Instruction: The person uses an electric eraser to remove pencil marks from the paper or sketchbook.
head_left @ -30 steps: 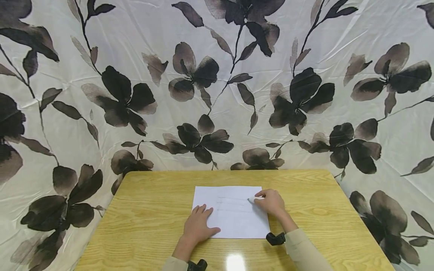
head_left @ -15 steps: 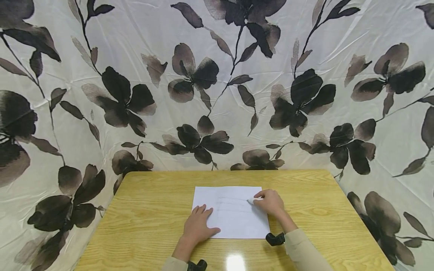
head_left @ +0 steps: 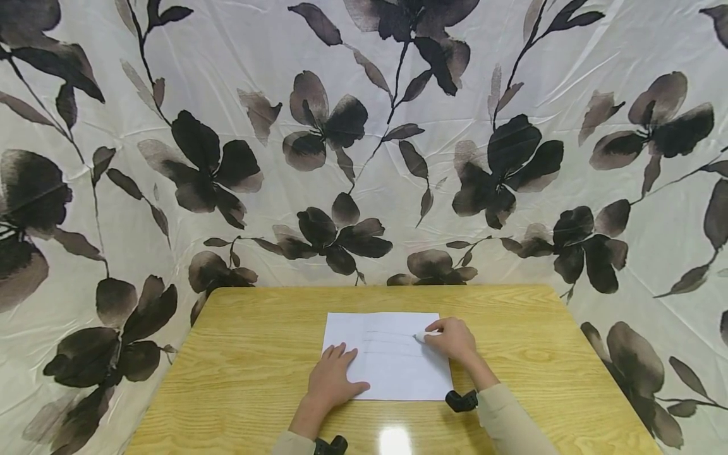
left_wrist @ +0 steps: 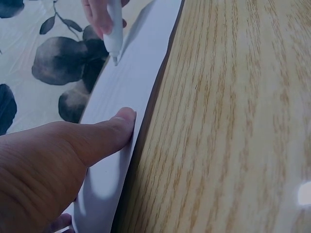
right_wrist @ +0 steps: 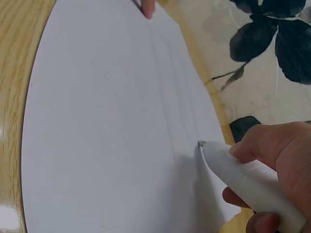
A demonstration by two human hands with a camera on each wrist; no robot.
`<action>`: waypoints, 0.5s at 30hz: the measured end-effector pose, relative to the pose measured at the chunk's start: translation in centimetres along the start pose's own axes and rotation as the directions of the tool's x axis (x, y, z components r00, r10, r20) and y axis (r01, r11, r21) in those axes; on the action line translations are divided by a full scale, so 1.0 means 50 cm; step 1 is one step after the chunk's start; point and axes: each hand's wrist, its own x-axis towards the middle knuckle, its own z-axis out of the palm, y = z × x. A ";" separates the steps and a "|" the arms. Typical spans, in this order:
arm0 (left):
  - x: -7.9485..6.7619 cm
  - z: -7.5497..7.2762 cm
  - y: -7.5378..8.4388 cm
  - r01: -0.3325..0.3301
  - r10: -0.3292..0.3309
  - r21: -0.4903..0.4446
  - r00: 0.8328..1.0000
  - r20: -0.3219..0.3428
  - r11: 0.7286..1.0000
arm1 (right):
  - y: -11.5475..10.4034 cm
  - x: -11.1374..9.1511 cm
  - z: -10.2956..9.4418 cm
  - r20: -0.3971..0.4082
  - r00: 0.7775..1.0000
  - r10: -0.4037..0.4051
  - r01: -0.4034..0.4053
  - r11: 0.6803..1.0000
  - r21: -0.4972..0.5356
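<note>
A white sheet of paper [head_left: 400,379] with several faint thin lines lies on the wooden table. My left hand [head_left: 332,379] rests on its left side, fingers spread and thumb near the front edge. With its thumb and fingers, my right hand [head_left: 457,342] holds a white correction pen [right_wrist: 243,174] above the paper's right part. The pen's narrow grey tip meets the paper at the uppermost line in the right wrist view. In the left wrist view, my left thumb [left_wrist: 109,133] presses near the paper's edge, and the pen [left_wrist: 114,29] slants down beyond it.
The yellow wood-grain table [head_left: 244,354] reaches around the paper on all sides. Behind it hangs a white cloth [head_left: 409,253] printed with dark flowers. A black wrist device [head_left: 462,400] sits at the right cuff, another [head_left: 332,445] at the left.
My right hand and the pen tip have shifted very slightly to the left along the upper line. The left hand and the paper stay in place.
</note>
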 end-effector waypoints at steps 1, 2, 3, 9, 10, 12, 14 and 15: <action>0.000 0.001 0.000 0.000 0.000 0.000 1.000 -0.001 1.000 | 0.000 0.000 0.001 0.001 1.000 -0.001 0.001 1.000 0.001; 0.000 0.001 0.000 0.000 0.000 0.000 1.000 -0.002 1.000 | 0.000 0.000 0.001 0.002 1.000 0.004 -0.004 1.000 0.000; 0.000 0.002 -0.001 0.000 0.000 0.001 1.000 -0.003 1.000 | 0.000 0.000 0.002 0.002 1.000 0.003 -0.003 1.000 0.000; -0.002 0.005 -0.001 0.007 -0.007 0.008 1.000 -0.001 1.000 | 0.005 -0.001 0.007 -0.002 1.000 0.000 0.000 1.000 -0.001; -0.003 0.006 -0.001 0.007 -0.007 0.007 1.000 -0.001 1.000 | 0.005 -0.001 0.007 -0.004 1.000 0.002 -0.002 1.000 0.001; -0.004 0.007 -0.001 0.006 -0.006 0.005 1.000 -0.004 1.000 | 0.006 -0.003 0.008 -0.010 1.000 -0.001 0.001 1.000 0.004; -0.005 0.007 -0.001 0.003 -0.003 0.001 1.000 -0.006 1.000 | 0.006 -0.004 0.009 -0.014 1.000 -0.002 0.002 1.000 0.008; -0.006 0.008 0.000 0.000 0.000 -0.001 1.000 -0.008 1.000 | 0.005 -0.005 0.009 -0.014 1.000 -0.002 0.002 1.000 0.008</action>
